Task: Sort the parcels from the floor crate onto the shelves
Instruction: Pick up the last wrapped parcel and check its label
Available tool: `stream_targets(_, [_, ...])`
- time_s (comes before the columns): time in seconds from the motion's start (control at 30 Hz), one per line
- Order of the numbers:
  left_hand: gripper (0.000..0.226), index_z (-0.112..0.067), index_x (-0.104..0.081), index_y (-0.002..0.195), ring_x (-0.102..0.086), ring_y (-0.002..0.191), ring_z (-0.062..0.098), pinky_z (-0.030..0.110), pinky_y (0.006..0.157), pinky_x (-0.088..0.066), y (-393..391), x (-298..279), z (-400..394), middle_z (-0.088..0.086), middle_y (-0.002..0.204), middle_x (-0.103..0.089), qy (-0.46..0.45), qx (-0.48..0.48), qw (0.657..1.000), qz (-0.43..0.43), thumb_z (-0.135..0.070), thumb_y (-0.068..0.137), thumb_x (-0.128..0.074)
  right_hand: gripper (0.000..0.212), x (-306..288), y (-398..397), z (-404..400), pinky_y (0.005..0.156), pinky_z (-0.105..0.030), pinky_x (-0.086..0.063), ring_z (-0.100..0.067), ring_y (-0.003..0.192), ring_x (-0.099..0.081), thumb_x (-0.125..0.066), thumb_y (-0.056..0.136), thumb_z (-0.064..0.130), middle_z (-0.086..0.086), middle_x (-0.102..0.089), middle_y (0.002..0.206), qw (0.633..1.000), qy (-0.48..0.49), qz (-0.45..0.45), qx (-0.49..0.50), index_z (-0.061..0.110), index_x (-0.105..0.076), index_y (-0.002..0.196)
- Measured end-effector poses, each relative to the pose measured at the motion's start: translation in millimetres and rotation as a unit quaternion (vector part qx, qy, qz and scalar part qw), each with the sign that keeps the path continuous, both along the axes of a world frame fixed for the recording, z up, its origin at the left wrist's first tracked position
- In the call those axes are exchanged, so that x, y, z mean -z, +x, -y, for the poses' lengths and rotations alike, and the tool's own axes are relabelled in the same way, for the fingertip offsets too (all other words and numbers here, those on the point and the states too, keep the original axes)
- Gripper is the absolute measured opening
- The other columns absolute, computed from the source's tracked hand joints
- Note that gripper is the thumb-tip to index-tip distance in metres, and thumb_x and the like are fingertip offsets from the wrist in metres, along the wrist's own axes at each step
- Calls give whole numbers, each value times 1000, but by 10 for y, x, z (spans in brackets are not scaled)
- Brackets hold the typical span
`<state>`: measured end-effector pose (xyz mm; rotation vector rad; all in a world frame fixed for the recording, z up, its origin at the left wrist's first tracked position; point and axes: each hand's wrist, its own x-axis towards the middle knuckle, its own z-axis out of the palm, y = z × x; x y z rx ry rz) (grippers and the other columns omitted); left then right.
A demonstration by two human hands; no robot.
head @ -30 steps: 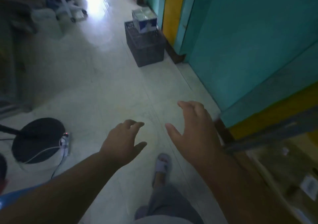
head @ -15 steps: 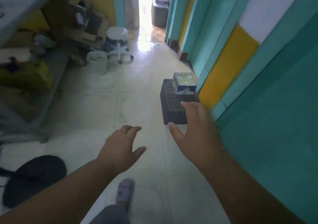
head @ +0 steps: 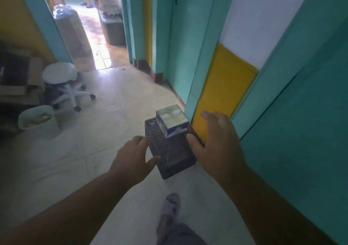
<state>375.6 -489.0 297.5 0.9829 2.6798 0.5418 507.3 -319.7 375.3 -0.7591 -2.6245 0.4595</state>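
Closer now than half a second ago, the dark slatted plastic floor crate (head: 170, 156) fills the space between the two reaching arms, where before it stood well ahead of the fingertips. It sits on the pale tiled floor (head: 105, 131), just beside the teal and yellow wall (head: 224, 92) on the right. On the crate's far end rests a boxy parcel with a pale greenish top and a blue-and-white side (head: 172, 120), tilted a little and standing above the rim.

Both hands are empty. The right hand (head: 214, 146) has its fingers spread and nearly straight, the thumb pointing in toward the crate. The left hand (head: 134, 158) is also loose and open, fingers lightly bent, thumb out toward the crate's near left corner. Neither touches anything yet.

The parcel lies ahead of and between the two hands, slightly nearer the right one, whose fingertips are level with the box's right edge while the left hand sits lower, by the crate's near side. The box looks roughly cubic, so no long axis matters much; I judge a two-handed clasp from either side is what the coming move calls for.

Further off stand a white rolling stool (head: 62, 82) and a pale bucket (head: 37, 120).
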Motion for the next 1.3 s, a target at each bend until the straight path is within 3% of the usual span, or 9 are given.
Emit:
stream_targets(0.27, [60, -31, -40, 146, -48, 128, 19, 30, 100, -43, -1732, -57, -1225, -4, 146, -48, 0, 21, 1000, 12, -49, 93, -60, 65, 126, -1777, -1291, 102, -42, -45, -27, 129, -46, -63, 90, 47, -10, -45, 146, 1000, 0, 26, 16, 21, -42, 145])
stream_targets(0.47, [63, -32, -35, 148, -43, 134, 21, 39, 108, -41, -3066, 138, -1836, -4, 151, -42, -11, 57, 998, 25, -49, 92, -61, 64, 168, -2998, -1786, 105, -41, -42, -26, 130, -45, -63, 90, 48, -9, -45, 145, 998, -3, 45, 43, 21, -41, 144])
stream_targets(0.73, [65, -29, -34, 149, -44, 136, 21, 40, 110, -41, -4781, 653, -2893, -3, 153, -42, -37, 251, 967, 24, -46, 92, -61, 64, 471, -4159, -2111, 106, -46, -43, -29, 132, -44, -60, 91, 45, -12, -46, 144, 968, -14, 75, 241, 16, -41, 145])
stream_targets(0.97, [63, -26, -37, 147, -51, 127, 23, 41, 104, -45, -5515, 874, -3412, 1, 144, -51, -76, 361, 929, 37, -45, 91, -61, 66, 658, -4644, -2150, 112, -46, -34, -30, 140, -33, -57, 94, 46, -11, -36, 153, 920, -58, 116, 369, 19, -34, 150])
stream_targets(1.13, [63, -26, -37, 147, -49, 129, 25, 42, 105, -45, -5623, 1754, -3628, 1, 147, -48, -118, 381, 914, 74, -44, 92, -60, 65, 1569, -4853, -2361, 106, -49, -42, -32, 135, -39, -61, 91, 44, -12, -41, 148, 895, -107, 129, 414, 17, -39, 146])
stream_targets(1.3, [63, -28, -36, 147, -53, 124, 27, 45, 98, -49, -5852, 3209, -3831, 3, 144, -51, -148, 355, 913, 139, -39, 91, -61, 69, 3058, -4933, -2529, 100, -47, -46, -31, 128, -44, -67, 88, 42, -12, -47, 141, 879, -139, 182, 419, 16, -39, 146])
